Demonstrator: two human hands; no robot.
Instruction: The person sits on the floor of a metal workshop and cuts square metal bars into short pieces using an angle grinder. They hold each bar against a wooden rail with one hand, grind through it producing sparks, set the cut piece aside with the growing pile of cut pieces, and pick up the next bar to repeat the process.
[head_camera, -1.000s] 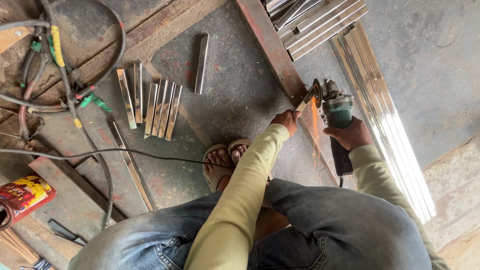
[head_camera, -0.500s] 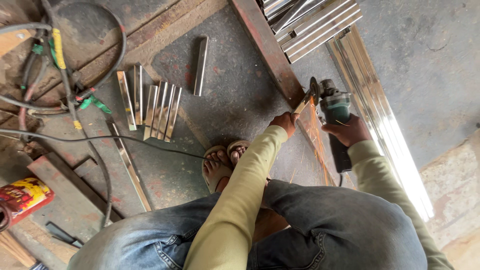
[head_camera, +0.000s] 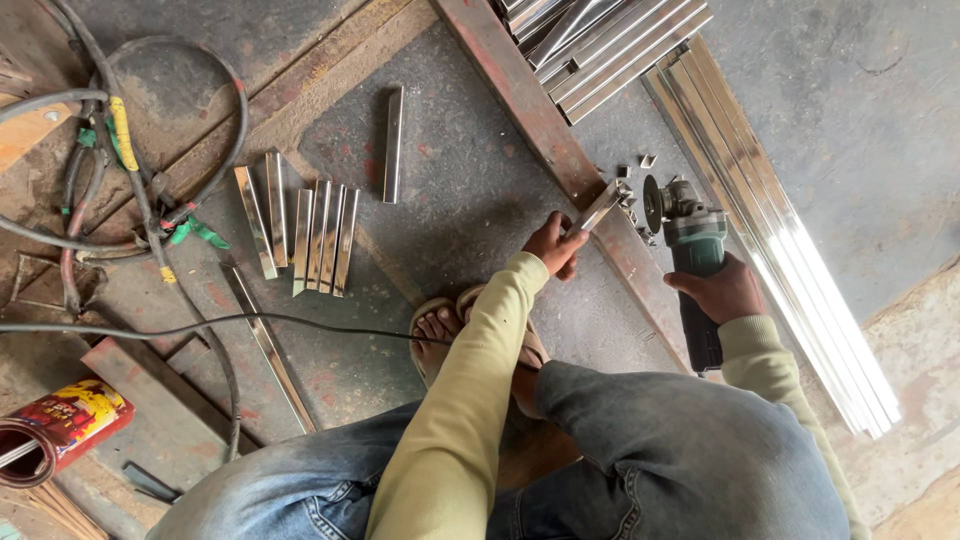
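Nearest: bent knees in blue jeans (head_camera: 640, 460), sandalled feet (head_camera: 440, 325) planted on the gritty floor (head_camera: 470, 200).

Left hand (head_camera: 553, 245): closed around the near end of a short steel tube piece (head_camera: 598, 208), pinning it against the rusty red beam (head_camera: 540, 130) that runs diagonally away.

Right hand (head_camera: 722, 292): wrapped fully round the body of a green angle grinder (head_camera: 692, 250), disc (head_camera: 652, 203) lifted just beside the tube's far end, apart from it as far as can be told.

Small offcut bits (head_camera: 632, 172) scattered on the beam just past the disc.

Handling note, as a judgement: keep holding fingers well back from the disc line, press tube flat on the beam so it cannot chatter, bring disc down square, keep cord (head_camera: 250, 322) behind the feet.

Middle ground, left: row of cut shiny strips (head_camera: 305, 235) laid side by side, one single piece (head_camera: 393, 145) apart from them, a long strip (head_camera: 268, 350) nearer.

Farther: long bright steel sections (head_camera: 780, 240) along the right, a stacked bundle (head_camera: 600, 45) at top, tangled cables (head_camera: 120, 180) at far left, red and yellow tin (head_camera: 60, 425) at lower left.
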